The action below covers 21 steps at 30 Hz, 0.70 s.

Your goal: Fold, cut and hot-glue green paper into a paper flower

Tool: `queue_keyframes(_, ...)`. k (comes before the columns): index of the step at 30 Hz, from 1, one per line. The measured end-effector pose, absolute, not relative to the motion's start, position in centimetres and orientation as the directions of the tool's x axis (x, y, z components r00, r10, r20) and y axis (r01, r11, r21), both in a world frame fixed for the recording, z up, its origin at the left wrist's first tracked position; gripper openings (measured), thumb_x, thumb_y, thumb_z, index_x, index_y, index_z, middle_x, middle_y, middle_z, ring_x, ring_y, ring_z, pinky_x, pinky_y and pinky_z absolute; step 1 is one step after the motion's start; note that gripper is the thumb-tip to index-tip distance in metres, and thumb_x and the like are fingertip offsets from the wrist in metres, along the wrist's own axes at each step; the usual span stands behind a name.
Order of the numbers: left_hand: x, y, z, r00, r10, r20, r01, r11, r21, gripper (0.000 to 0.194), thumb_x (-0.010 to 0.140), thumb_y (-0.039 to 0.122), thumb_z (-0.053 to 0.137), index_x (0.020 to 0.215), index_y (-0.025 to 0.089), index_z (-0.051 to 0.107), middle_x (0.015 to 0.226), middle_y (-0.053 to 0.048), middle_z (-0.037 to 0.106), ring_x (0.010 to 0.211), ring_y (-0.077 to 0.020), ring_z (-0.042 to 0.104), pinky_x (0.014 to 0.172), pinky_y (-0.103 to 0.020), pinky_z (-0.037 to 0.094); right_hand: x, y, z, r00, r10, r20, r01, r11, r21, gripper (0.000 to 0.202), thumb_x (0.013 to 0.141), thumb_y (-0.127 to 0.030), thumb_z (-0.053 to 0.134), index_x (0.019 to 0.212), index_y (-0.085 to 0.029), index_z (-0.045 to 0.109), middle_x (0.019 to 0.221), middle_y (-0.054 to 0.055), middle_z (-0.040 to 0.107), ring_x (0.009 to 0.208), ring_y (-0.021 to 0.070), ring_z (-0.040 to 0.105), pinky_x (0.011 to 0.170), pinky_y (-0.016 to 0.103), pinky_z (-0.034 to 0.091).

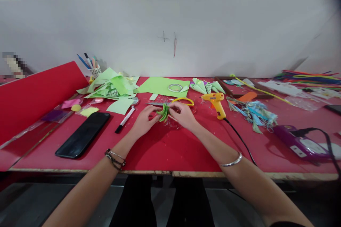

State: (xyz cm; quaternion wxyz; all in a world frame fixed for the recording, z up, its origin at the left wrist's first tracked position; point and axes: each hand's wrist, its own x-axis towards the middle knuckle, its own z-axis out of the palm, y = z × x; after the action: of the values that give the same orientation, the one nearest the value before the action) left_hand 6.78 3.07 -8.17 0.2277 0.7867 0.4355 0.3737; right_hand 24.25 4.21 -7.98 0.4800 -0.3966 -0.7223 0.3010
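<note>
Between my two hands is a small green curled paper piece [163,112], made of several narrow strips. My left hand [146,120] pinches its left side with thumb and fingers. On the other side, the closed fingers of my right hand [183,114] hold its right edge. Yellow-handled scissors [188,100] lie just behind my hands, their blades pointing left. A yellow glue gun [216,104] rests to the right of my right hand, and a white marker with a black end [125,120] lies left of my left hand.
A black phone [83,135] lies at the left. Green paper scraps [113,85], a green sheet [154,87] and paper cones [199,86] are at the back. Blue tassels [258,113], a purple power strip [301,143] and a black cord [241,142] are at the right.
</note>
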Motion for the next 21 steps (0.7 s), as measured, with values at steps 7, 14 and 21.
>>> queue_keyframes(7, 6.34, 3.28, -7.92, 0.237, 0.865, 0.443, 0.545, -0.496, 0.676, 0.02, 0.079, 0.032, 0.045, 0.085, 0.017, 0.058, 0.093, -0.006, 0.053, 0.091, -0.0165, 0.05, 0.074, -0.027, 0.043, 24.39, 4.37, -7.98, -0.217, 0.856, 0.47, 0.312, 0.517, -0.797, 0.009, 0.073, -0.02, 0.047, 0.074, -0.018, 0.056, 0.074, 0.002, 0.056, 0.07, 0.0135, 0.052, 0.063, 0.027, 0.042)
queue_keyframes(14, 6.36, 3.19, -7.51, 0.173, 0.896, 0.409, 0.523, -0.435, 0.733, 0.023, 0.079, 0.034, 0.044, 0.084, 0.016, 0.058, 0.09, -0.006, 0.056, 0.085, -0.0156, 0.052, 0.068, -0.025, 0.042, 24.51, 4.36, -7.67, -0.205, 0.837, 0.508, 0.323, 0.548, -0.772, 0.01, 0.075, -0.016, 0.046, 0.074, -0.018, 0.056, 0.077, 0.003, 0.052, 0.073, 0.0137, 0.05, 0.065, 0.027, 0.042)
queue_keyframes(21, 6.7, 2.73, -7.56, 0.369, 0.881, 0.295, 0.491, -0.455, 0.743, 0.026, 0.076, 0.036, 0.048, 0.08, 0.014, 0.063, 0.08, -0.004, 0.065, 0.073, -0.0158, 0.056, 0.07, -0.026, 0.042, 24.64, 4.37, -7.41, -0.161, 0.844, 0.512, 0.358, 0.533, -0.767, 0.01, 0.075, -0.018, 0.046, 0.073, -0.019, 0.055, 0.077, 0.003, 0.054, 0.074, 0.0144, 0.05, 0.067, 0.028, 0.042)
